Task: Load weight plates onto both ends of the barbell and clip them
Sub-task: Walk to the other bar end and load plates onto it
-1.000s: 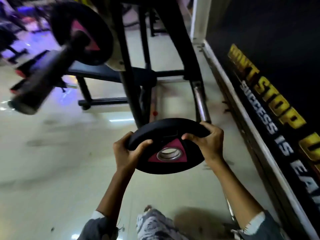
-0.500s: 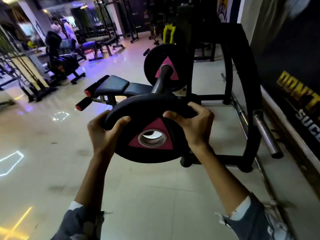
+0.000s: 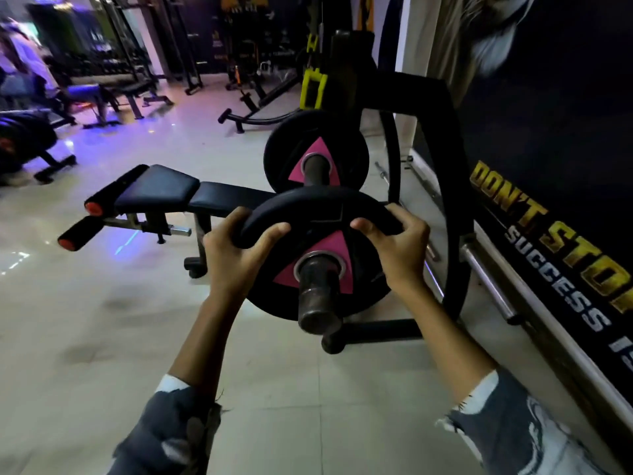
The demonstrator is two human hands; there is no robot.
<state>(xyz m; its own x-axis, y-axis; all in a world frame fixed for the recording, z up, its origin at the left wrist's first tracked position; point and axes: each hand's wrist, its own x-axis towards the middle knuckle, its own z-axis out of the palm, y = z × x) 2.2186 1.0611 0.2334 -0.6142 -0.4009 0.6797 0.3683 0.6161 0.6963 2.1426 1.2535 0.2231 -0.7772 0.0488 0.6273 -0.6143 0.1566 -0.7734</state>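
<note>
The left hand [image 3: 236,252] at ten o'clock and right hand [image 3: 397,248] at two gripped the plate [image 3: 308,214] threaded on the barbell sleeve [image 3: 318,303]; pushed home, they could get pinched against the inner plate [image 3: 291,145].

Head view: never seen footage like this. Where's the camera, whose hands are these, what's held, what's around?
There is one picture, taken by a camera worn on a person's head and looking forward and down, so the two arms at the bottom are the wearer's own. No robot is involved.

The left hand and right hand each grip the upper rim of a black plate with a pink triangle on its face. Its centre hole sits over the end of a barbell, which pokes out toward the camera. Further along the bar is a second plate of the same style. I see no clip on the bar end.

The bar appears to rest in a black rack. A padded bench is to the left, on a tiled floor.
</note>
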